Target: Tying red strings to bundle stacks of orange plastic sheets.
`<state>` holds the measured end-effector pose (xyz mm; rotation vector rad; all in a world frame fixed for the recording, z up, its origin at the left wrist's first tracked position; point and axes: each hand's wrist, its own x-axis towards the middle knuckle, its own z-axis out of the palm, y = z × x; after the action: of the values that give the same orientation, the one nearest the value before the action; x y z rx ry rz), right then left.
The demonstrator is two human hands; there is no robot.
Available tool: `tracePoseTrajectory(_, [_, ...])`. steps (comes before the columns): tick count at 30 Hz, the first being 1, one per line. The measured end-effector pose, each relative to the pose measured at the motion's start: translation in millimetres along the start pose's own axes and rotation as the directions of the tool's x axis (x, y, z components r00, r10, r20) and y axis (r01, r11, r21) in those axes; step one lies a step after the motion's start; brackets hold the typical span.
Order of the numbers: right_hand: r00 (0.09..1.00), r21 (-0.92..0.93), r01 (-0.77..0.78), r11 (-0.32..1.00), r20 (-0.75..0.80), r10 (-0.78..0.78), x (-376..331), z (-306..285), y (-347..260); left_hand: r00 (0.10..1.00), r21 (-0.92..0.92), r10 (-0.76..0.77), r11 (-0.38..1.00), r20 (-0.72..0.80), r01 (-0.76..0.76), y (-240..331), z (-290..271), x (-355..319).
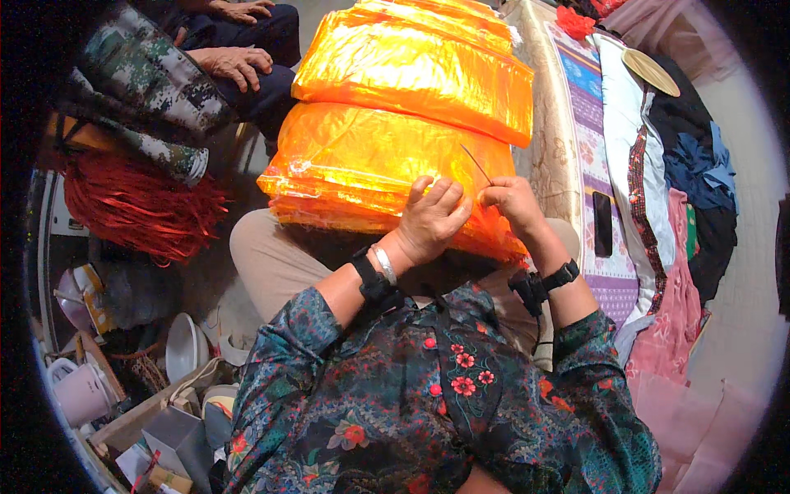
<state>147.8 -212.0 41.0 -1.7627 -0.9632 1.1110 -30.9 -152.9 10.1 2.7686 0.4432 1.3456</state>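
Observation:
A thick stack of shiny, see-through orange plastic sheets [362, 144] lies in front of me and reaches over my lap, with a folded layer across its far half. My left hand [429, 222] is closed on the near edge of the stack, fingers curled over the plastic. Just right of it, my right hand [514, 204] pinches a thin, dark, needle-like rod [476, 164] that slants up and to the left over the sheets. The rod's lower end is hidden in my fingers. I wear black bands on both wrists.
At the upper left another person's hand [234, 66] rests on a dark-trousered leg. Red strands [136, 202] hang below a camouflage jacket [148, 74]. A bed to the right holds a black phone [602, 225], clothes and a round fan [650, 72]. A white bowl [187, 347] stands lower left.

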Motion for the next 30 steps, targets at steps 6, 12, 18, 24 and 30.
tracePoseTrajectory(6, [0.99,0.1,0.011,0.995,-0.141,0.003,1,-3,-12,0.976,-0.068,0.156,0.987,0.15,-0.148,8,6,-6])
tracePoseTrajectory(12, [0.71,-0.698,0.442,0.563,-0.112,-0.695,-10,3,-33,0.897,-0.228,-0.154,0.937,0.415,0.266,5,7,-1])
tracePoseTrajectory(18, [0.861,-0.811,0.185,0.555,-0.139,-0.49,-52,-33,6,0.707,0.437,-0.479,0.861,0.521,0.262,-120,-76,-28])
tracePoseTrajectory(24, [0.939,-0.822,0.072,0.565,-0.135,-0.316,-58,-32,78,0.64,0.244,-0.678,0.731,0.362,0.637,-133,-93,-112])
tracePoseTrajectory(30, [0.901,-0.741,0.119,0.661,-0.2,-0.386,-65,-35,97,0.682,0.002,-0.718,0.689,0.139,0.725,-123,-94,-109])
